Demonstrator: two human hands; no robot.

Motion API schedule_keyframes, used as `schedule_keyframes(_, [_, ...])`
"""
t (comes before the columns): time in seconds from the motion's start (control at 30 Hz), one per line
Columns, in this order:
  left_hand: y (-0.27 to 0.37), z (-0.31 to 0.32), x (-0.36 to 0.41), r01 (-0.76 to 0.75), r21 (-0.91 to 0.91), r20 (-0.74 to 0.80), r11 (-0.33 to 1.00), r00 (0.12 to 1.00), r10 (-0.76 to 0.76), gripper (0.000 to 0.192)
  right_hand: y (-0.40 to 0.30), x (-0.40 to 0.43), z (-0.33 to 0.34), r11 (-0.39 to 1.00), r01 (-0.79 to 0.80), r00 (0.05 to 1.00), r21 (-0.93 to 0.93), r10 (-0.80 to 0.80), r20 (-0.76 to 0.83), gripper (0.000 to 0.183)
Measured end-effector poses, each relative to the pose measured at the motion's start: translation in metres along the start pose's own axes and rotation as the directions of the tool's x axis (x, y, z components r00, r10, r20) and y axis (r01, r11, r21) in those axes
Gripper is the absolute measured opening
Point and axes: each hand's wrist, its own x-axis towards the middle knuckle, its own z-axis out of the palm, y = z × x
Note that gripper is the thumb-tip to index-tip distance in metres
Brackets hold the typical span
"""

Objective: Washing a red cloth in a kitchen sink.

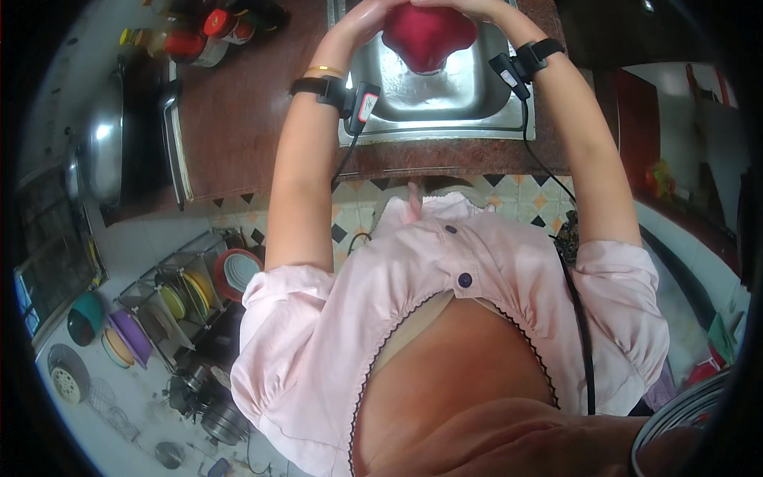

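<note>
A crimson item [428,37], apparently a folded or bunched cloth, is above the basin of a stainless steel sink [417,107]. My left hand [377,13] grips it from the left at the picture's top edge. From the right, my right hand [471,5] holds its upper side. Most of my fingers are cut off by the frame. Black straps with small cabled devices circle both wrists, and a thin gold bangle [326,70] is on the left one.
The sink is set in a reddish-brown countertop [238,131]. Red-lidded jars [219,24] and bottles stand at upper left, above a gas stove [146,143]. A wall rack [179,298] holds plates at lower left. Cables hang from both wrist devices.
</note>
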Motion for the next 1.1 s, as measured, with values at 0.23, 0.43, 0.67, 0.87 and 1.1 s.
schedule_keyframes(0.23, [-0.048,-0.074,0.016,-0.139,0.246,-0.003,0.959,0.989,0.145,0.038,0.018,-0.005,0.011,0.991,-0.015,0.983,0.133,0.039,-0.177,0.036])
schedule_keyframes(0.43, [-0.060,-0.078,0.011,-0.094,0.364,-0.045,0.927,0.992,0.118,0.043,0.026,-0.011,0.002,0.818,0.102,0.992,0.566,-0.043,-0.117,0.041])
schedule_keyframes(0.67, [-0.044,-0.039,-0.002,-0.158,0.116,-0.153,0.980,0.973,0.175,0.033,0.042,-0.020,-0.007,0.614,0.242,0.962,0.752,-0.054,-0.266,0.036])
schedule_keyframes(0.87, [-0.025,-0.028,-0.003,-0.249,-0.220,-0.165,0.943,0.962,0.216,0.021,0.058,-0.013,-0.002,0.471,0.399,0.906,0.786,-0.069,-0.419,0.033])
schedule_keyframes(1.1, [-0.008,-0.023,0.008,-0.136,-0.041,-0.145,0.990,0.981,0.129,0.027,0.107,-0.012,-0.016,0.910,0.041,0.817,0.413,0.208,-0.539,0.049])
